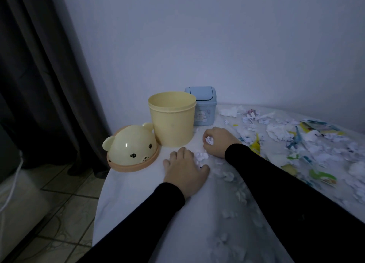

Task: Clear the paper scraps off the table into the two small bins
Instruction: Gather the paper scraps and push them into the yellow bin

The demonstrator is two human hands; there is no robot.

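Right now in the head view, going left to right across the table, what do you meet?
Bear-face lid → yellow bin, open-topped → blue bin with its swing lid, just behind → right hand gripping a paper wad → the spread of paper scraps.

Your yellow bin [171, 122] stands upright and open near the table's left edge, its bear-face lid [132, 148] off and resting dome-up just beside it on the left. Your blue swing-top bin [203, 107] sits touching or just behind the yellow one, flap closed. Paper scraps [280, 132], white with some yellow, green and blue bits, litter the table's right side. A small white clump [201, 156] lies in front of the yellow bin.
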